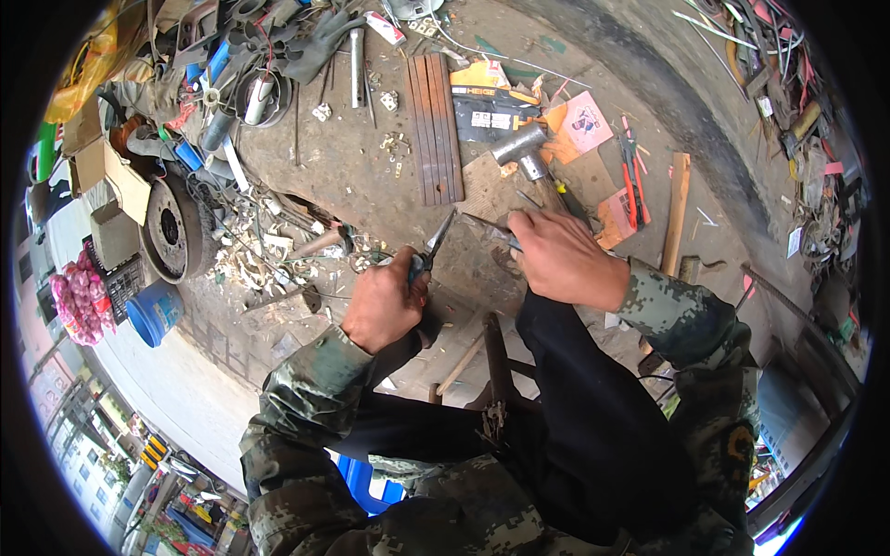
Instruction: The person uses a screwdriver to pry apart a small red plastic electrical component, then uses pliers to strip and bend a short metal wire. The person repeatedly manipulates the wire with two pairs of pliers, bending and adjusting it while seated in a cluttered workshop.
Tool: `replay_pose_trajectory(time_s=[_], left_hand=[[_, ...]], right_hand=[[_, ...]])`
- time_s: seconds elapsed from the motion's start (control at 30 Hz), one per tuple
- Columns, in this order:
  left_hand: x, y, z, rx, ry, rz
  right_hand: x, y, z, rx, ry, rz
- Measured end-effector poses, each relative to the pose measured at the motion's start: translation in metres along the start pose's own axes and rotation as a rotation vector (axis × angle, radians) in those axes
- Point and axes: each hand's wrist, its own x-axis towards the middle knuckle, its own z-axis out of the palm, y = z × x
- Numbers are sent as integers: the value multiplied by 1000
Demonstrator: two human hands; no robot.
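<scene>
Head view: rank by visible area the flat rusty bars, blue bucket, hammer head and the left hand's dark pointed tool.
1. Flat rusty bars
2. Blue bucket
3. Hammer head
4. Dark pointed tool, partly hidden by the left hand
The bucket looks farther away, so real sizes may differ.

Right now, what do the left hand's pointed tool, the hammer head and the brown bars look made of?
Pointed tool: likely steel; dark, faint grey sheen. Hammer head: metal, dull grey; bright highlights on rounded sides. Brown bars: probably rusted steel; patchy reddish-brown, wood possible.
</scene>
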Motion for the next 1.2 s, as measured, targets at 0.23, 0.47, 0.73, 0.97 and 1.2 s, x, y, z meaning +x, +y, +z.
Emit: replay_pose_trajectory(time_s=[0.23, 0.47, 0.73, 0.97, 1.2], left_hand=[[2, 0, -5, -184, -17, -42], [3, 2, -10, -235, -27, 31], [1, 1, -11, -167, 2, 68], [-1, 0, -8, -113, 38, 120], [-2, 1, -7, -59, 78, 177]], right_hand=[[4, 8, -8, 1519, -514, 368], [3, 5, -10, 1742, -573, 277], [4, 8, -16, 1708, -576, 261], [0, 1, -9, 1737, -584, 297], [-9, -14, -1, 1895, -573, 295]])
